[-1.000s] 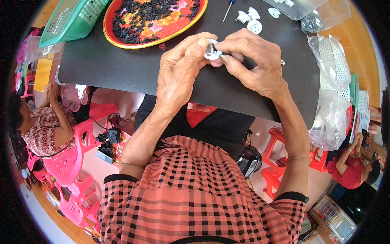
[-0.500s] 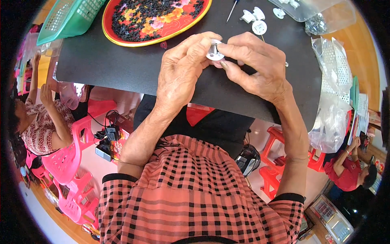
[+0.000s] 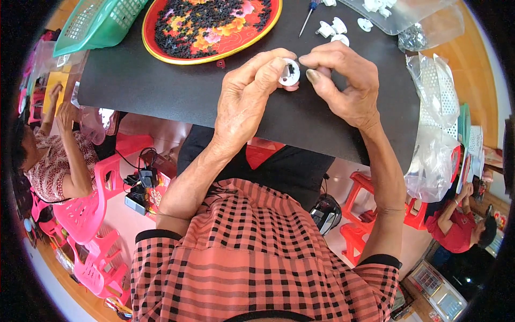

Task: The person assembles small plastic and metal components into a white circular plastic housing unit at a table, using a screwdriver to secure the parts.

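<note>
My left hand [image 3: 244,99] pinches a small round white plastic part [image 3: 291,80] between thumb and fingers over the near part of the dark table. A small black piece [image 3: 291,68] shows inside the part's hollow face. Just to the right hovers my right hand [image 3: 348,83], fingers curled and thumb tip apart from the index finger. Nothing visible lies between them, and they do not touch the part. Beyond the right hand are several similar white parts [image 3: 325,29]. A red flowered tray [image 3: 206,59] with a yellow rim holds many small black pieces [image 3: 177,37].
A screwdriver [image 3: 306,22] lies beyond my hands. Far left stands a green basket [image 3: 96,27]; far right, clear bags [image 3: 413,38] hold small parts. Plastic wrap [image 3: 429,166] hangs at the table's right edge. People sit at left [image 3: 59,161] and right [image 3: 456,231], near pink stools [image 3: 80,214].
My right fingers have drawn back from the white part, leaving a gap. The black piece now shows in its face, which has turned slightly. The view has shifted a little.
</note>
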The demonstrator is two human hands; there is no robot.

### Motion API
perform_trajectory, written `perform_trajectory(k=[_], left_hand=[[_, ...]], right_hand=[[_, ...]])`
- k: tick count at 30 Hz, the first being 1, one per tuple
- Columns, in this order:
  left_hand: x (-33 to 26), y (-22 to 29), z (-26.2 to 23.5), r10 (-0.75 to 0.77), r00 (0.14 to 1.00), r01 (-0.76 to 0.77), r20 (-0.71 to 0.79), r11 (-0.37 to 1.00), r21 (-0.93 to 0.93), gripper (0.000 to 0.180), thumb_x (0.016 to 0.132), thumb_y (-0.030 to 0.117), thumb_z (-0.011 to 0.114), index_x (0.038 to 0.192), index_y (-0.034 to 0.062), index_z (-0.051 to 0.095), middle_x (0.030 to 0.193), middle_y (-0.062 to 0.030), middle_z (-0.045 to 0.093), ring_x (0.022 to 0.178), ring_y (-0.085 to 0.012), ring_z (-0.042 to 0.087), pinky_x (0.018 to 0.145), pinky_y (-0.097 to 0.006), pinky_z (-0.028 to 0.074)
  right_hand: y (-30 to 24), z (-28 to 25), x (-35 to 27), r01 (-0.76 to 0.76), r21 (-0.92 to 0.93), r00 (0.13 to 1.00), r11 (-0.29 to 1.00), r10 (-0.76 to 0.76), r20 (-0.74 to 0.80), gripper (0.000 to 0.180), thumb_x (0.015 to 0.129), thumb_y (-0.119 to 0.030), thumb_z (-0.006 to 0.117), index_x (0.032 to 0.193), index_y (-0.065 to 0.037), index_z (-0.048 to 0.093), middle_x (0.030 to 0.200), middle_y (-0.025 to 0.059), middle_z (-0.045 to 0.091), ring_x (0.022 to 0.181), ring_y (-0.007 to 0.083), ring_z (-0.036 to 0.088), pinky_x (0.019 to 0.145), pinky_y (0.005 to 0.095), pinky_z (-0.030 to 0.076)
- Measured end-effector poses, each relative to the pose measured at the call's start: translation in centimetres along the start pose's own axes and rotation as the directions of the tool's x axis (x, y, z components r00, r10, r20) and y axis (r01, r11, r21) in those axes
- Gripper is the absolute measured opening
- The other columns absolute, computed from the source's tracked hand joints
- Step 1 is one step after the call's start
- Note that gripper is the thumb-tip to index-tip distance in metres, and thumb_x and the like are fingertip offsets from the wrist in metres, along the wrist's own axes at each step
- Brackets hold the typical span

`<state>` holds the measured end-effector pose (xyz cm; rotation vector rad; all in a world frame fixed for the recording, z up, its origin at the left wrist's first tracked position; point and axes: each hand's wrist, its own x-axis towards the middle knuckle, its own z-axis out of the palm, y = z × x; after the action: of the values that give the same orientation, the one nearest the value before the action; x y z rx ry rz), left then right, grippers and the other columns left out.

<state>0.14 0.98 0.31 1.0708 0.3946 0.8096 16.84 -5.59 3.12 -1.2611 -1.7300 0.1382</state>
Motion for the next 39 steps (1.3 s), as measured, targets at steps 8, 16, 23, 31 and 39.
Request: perform_trajectory(k=[8,16,23,31,39], left_hand=[[0.2,-0.1,-0.1,-0.024,1.0,0.025,0.006,0.999,-0.037,0.031,0.095,0.022,0.051,0.109,-0.005,0.059,0.086,-0.0048,0.06,0.078,-0.0104,0.057,0.074,-0.023,0.047],[0.4,-0.2,-0.7,-0.072,0.996,0.081,0.06,0.983,-0.162,0.035,0.095,0.027,0.049,0.109,-0.0044,0.057,0.089,-0.005,0.06,0.081,-0.0099,0.056,0.074,-0.024,0.046],[0.2,0.2,-1.0,-0.118,0.992,0.118,0.031,0.993,0.024,0.033,0.095,0.026,0.049,0.107,-0.0035,0.057,0.087,-0.005,0.059,0.074,-0.0115,0.054,0.065,-0.023,0.043],[1.2,0.1,-0.7,-0.074,0.993,0.09,0.095,0.981,-0.173,0.034,0.095,0.026,0.047,0.108,-0.0054,0.053,0.09,-0.0095,0.059,0.075,-0.0148,0.055,0.068,-0.027,0.047],[1.7,-0.4,-1.9,-0.163,0.975,0.211,0.153,0.897,-0.389,0.024,0.091,0.011,0.05,0.107,-0.0064,0.054,0.093,-0.0128,0.06,0.078,-0.0181,0.059,0.067,-0.029,0.05]], right_hand=[[-0.5,0.5,0.0,-0.001,-0.02,0.999,1.0,0.001,0.04,0.028,0.067,0.003,0.067,0.093,-0.006,0.064,0.083,0.0058,0.063,0.053,0.0109,0.052,0.05,0.0227,0.046],[-0.6,0.9,0.0,0.067,-0.055,0.997,0.996,-0.064,0.042,0.027,0.066,0.002,0.069,0.091,-0.006,0.064,0.081,0.0046,0.062,0.059,0.0141,0.057,0.051,0.0245,0.046],[-0.9,1.6,-0.4,0.109,-0.069,0.994,0.992,-0.108,0.029,0.022,0.066,-0.001,0.069,0.087,-0.008,0.065,0.077,0.0027,0.06,0.057,0.0141,0.054,0.05,0.0244,0.043],[-0.3,1.0,-0.4,-0.042,-0.03,0.999,0.999,0.041,-0.024,0.024,0.071,-0.001,0.067,0.093,-0.011,0.067,0.074,0.0013,0.061,0.048,0.0076,0.044,0.045,0.022,0.039],[-0.2,0.9,-0.2,0.006,-0.159,1.0,0.987,-0.009,-0.022,0.022,0.071,-0.001,0.066,0.091,-0.009,0.066,0.066,0.0029,0.055,0.047,0.0107,0.044,0.046,0.0255,0.038]])
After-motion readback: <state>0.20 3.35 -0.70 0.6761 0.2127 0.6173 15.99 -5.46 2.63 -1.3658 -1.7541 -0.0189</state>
